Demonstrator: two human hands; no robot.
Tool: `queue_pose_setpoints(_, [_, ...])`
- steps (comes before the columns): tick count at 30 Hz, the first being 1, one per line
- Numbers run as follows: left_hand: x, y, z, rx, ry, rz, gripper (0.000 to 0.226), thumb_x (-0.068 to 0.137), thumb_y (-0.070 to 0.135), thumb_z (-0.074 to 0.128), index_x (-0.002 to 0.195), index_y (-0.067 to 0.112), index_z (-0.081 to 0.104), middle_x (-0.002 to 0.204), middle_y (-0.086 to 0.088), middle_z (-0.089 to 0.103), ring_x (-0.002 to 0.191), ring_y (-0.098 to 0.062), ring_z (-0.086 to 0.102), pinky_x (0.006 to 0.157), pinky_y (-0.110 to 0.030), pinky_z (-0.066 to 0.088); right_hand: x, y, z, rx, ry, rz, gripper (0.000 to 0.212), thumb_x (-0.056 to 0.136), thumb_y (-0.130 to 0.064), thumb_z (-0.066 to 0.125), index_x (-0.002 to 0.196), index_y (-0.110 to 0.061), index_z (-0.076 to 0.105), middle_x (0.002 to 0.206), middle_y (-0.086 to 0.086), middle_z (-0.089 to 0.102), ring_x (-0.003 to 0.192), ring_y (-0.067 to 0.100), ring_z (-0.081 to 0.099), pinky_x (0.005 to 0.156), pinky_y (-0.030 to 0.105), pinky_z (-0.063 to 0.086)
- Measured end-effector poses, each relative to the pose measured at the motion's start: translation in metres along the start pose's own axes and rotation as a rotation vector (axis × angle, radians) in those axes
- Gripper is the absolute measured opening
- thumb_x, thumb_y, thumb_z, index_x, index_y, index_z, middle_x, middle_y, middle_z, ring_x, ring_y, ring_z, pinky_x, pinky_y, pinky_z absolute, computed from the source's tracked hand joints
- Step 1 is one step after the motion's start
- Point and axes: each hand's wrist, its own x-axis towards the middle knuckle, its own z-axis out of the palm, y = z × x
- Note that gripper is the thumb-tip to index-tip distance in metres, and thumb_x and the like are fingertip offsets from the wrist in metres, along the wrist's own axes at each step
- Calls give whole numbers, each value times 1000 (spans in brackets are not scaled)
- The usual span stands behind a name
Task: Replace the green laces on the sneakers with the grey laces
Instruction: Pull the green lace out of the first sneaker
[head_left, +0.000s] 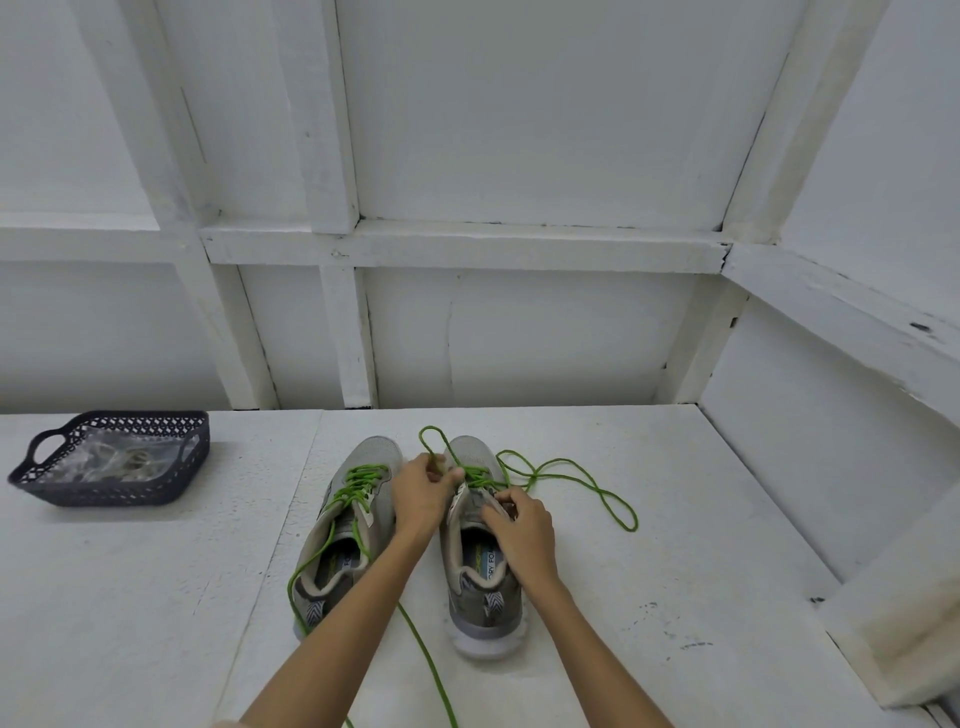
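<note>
Head view: pair of grey mesh sneakers sits midway along the white worktop (675, 545), long axes running near edge to far edge, toes away from the person. Left-side sneaker (376, 452) is fully laced in its bright green cord lace (358, 480), ends trailing toward the near edge. Right-side sneaker (478, 613) is part-unthreaded: its loosened green lace (560, 460) loops out past the toe and sprawls toward the right edge. Left hand (423, 491) is curled, fingertips pinching that lace just above the last crossings near the toe. Right hand (519, 527) is curled on the tongue and eyelet flap, steadying the shoe; finer detail of the hold is hidden by knuckles. Judgement: remaining crossings lie just toeward of the left fingers, so the pull goes up and away along the shoe's axis, and the left hand is nearer. Dark blue lattice plastic basket (104, 493) sits toward the far-left corner, well apart, holding a clear packet of pale laces (119, 460), likely the grey ones.
</note>
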Motion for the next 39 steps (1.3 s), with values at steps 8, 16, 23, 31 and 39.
queue_pose_setpoints(8, [-2, 10, -3, -204, 264, 33, 9, 91, 18, 65, 88, 11, 67, 81, -2, 66, 79, -19, 61, 74, -34, 47, 1, 2, 1, 0, -4, 1, 14, 83, -34, 66, 93, -25, 63, 94, 0, 64, 89, 16, 58, 65, 24, 41])
queue_pose_setpoints(16, [-4, -2, -2, -3, 81, 34, 20, 91, 21, 66, 76, 8, 61, 72, -4, 62, 73, -23, 58, 64, -30, 40, 1, 1, 1, 16, -5, 3, 12, 81, -33, 67, 90, -25, 63, 92, 1, 64, 88, 17, 58, 66, 26, 42])
queue_pose_setpoints(23, [-1, -3, -2, -72, -64, -36, 27, 85, 26, 72, 66, 18, 55, 62, 3, 54, 64, -17, 48, 62, -27, 34, 1, 3, 1, 13, -2, 14, 16, 81, -34, 67, 94, -25, 63, 94, 1, 63, 89, 17, 58, 69, 27, 44])
queue_pose_setpoints(31, [-7, 11, -5, -208, 170, -8, 8, 90, 17, 67, 88, 10, 64, 79, -1, 64, 76, -15, 58, 69, -24, 41, 0, 1, 1, 20, 3, 6, 13, 82, -33, 66, 92, -27, 63, 94, 0, 63, 91, 16, 57, 71, 29, 45])
queue_pose_setpoints(39, [-8, 7, -5, -147, 220, 20, 13, 92, 19, 63, 87, 7, 65, 79, -1, 63, 76, -17, 57, 70, -28, 39, 1, 3, 2, 15, -4, 8, 15, 81, -36, 65, 91, -26, 62, 93, 0, 63, 89, 16, 57, 67, 27, 43])
